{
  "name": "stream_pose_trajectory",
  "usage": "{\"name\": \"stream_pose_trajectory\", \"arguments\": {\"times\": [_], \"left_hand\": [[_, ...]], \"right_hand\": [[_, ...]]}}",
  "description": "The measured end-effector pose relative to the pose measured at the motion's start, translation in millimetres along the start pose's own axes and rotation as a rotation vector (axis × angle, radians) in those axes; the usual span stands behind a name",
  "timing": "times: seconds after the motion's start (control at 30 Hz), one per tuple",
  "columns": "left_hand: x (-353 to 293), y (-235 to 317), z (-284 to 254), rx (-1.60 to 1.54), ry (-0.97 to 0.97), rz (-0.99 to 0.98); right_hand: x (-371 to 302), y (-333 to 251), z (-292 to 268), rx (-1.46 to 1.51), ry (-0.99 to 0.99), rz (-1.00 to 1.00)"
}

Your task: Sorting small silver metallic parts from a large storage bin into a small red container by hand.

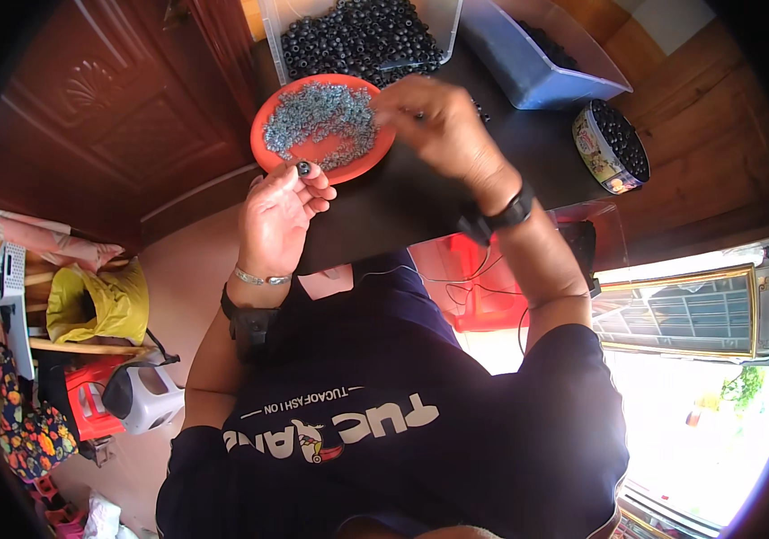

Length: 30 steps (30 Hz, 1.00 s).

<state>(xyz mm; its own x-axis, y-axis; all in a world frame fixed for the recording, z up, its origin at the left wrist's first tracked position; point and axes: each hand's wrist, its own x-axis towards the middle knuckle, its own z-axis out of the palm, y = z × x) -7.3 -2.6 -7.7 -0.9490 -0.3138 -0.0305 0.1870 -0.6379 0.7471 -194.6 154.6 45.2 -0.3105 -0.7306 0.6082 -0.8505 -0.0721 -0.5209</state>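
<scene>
Between the thumb and fingertips of my left hand [278,220] is a small round black piece with a hole, like a knob or bead [303,168]. That hand is palm up at the near edge of an orange-red plate [269,163]. Small silvery metal pieces [299,115], too fine to name surely, lie heaped on the plate. My right hand [443,130] is over the plate's right rim, its thumb and fingers drawn together and slightly blurred; whatever is in them, if anything, cannot be made out.
A clear bin [273,40] of black holed pieces [357,40] stands behind the plate. To its right are a bluish plastic bin [542,83] and a round tin [598,153] of black pieces. All rest on a dark table [375,211]. Red stools [483,301] stand below.
</scene>
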Motion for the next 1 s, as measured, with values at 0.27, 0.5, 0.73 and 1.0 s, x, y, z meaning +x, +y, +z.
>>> {"name": "stream_pose_trajectory", "arguments": {"times": [0.27, 0.5, 0.73, 1.0], "left_hand": [[-1, 4, -3, 0.002, 0.005, -0.011], [0, 5, -6, -0.006, 0.017, -0.023], [0, 3, -10, -0.013, 0.027, -0.021], [-2, 6, -8, 0.01, 0.052, -0.022]], "right_hand": [[1, 95, -58, -0.384, -0.146, 0.384], [7, 97, -56, -0.43, -0.324, 0.477], [3, 97, -47, -0.558, -0.544, 0.424], [6, 94, -22, -0.473, -0.454, 0.352]]}}
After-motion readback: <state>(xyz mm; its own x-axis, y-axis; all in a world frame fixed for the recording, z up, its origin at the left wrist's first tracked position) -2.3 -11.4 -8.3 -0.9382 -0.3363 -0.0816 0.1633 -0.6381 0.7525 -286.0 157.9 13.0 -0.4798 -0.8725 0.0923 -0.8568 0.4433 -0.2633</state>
